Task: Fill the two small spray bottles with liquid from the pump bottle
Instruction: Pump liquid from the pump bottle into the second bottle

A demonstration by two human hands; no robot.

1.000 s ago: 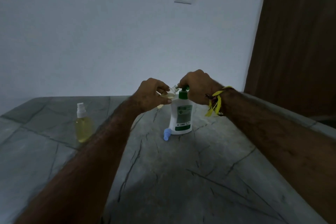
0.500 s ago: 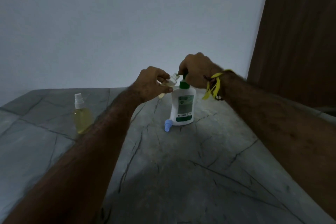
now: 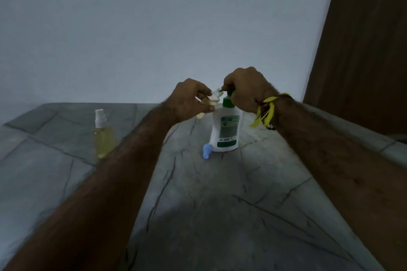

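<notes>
Pump bottle (image 3: 225,130) upright mid-worktop (image 3: 220,215), toward back edge. R hand (image 3: 246,89) closed over its green pump head; L hand (image 3: 190,100) pinches small open spray bottle (image 3: 210,102), tilted at nozzle. Capped spray bottle (image 3: 103,136), yellow liquid, stands nr left edge. Blue cap (image 3: 206,153) lies touching pump bottle base.

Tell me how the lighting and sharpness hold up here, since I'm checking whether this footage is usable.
Head view: dim throughout, one brighter patch on the stone table near the pump bottle, a dark shadow nearer the camera; the wide lens stretches the forearms; the small spray bottle in the left hand is blurry, its fill level unreadable.
</notes>
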